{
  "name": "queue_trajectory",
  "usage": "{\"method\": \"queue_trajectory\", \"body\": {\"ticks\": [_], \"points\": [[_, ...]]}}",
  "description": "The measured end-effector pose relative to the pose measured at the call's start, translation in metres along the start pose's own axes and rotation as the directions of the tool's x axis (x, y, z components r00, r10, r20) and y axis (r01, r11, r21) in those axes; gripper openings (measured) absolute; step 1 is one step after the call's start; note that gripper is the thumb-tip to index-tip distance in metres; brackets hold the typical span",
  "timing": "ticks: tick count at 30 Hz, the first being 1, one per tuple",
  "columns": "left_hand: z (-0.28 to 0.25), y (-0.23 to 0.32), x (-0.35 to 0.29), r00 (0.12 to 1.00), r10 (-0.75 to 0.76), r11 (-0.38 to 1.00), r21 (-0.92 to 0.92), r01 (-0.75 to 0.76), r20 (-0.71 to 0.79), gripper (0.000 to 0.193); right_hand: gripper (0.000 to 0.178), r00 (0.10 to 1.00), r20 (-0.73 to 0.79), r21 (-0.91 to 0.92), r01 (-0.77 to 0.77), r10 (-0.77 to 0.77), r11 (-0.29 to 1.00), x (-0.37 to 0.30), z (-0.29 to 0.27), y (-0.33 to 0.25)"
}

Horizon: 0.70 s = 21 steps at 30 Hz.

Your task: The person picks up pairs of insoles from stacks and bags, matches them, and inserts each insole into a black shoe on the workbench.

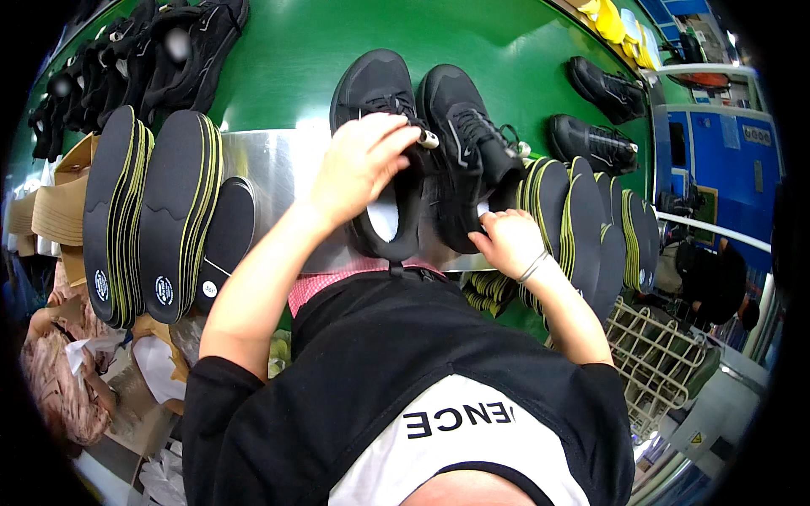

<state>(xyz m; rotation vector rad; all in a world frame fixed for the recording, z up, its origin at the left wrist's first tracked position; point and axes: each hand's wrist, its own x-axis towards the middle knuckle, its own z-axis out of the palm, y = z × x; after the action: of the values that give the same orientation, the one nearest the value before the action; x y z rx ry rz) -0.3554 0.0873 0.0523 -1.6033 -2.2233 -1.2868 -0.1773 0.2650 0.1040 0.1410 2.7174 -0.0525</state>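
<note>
A person looks down at two black shoes lying side by side, toes pointing away, on a steel plate (278, 169) at the near edge of a green belt (506, 51). The left hand (359, 164) curls its fingers closed over the collar and tongue of the left shoe (375, 93), thumb toward the laces. The right hand (509, 240) rests at the heel opening of the right shoe (460, 126), fingers bent in; whether they grip anything cannot be told. It looks wise to hold each collar open and steady. Insole stacks (160, 219) stand close on the left, more insoles (582, 228) just right, leaving little side room; the belt beyond is freer.
</note>
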Motion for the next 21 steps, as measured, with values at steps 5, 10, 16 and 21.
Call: {"method": "queue_trajectory", "body": {"ticks": [5, 10, 16, 21], "points": [[-0.005, -0.011, 0.018, 0.905, -0.418, 0.884, -0.195, 0.425, 0.075, 0.020, 0.036, 0.857, -0.513, 0.172, 0.150, -0.041, 0.974, 0.010, -0.043, -0.035], [-0.004, -0.037, 0.030, 0.782, -0.558, 0.648, -0.444, 0.619, 0.277, 0.025, 0.058, 0.855, -0.514, 0.293, 0.104, 0.065, 0.950, 0.089, -0.039, -0.049], [-0.002, -0.044, 0.032, 0.662, -0.600, 0.293, -0.646, 0.704, 0.449, 0.032, 0.022, 0.985, 0.085, 0.929, -0.133, 0.150, 0.346, 0.132, -0.030, -0.017], [0.006, -0.043, 0.029, 0.653, -0.626, 0.279, -0.659, 0.698, 0.426, 0.031, 0.013, 0.984, 0.156, 0.971, -0.168, 0.083, 0.169, 0.131, -0.028, -0.011]]}}
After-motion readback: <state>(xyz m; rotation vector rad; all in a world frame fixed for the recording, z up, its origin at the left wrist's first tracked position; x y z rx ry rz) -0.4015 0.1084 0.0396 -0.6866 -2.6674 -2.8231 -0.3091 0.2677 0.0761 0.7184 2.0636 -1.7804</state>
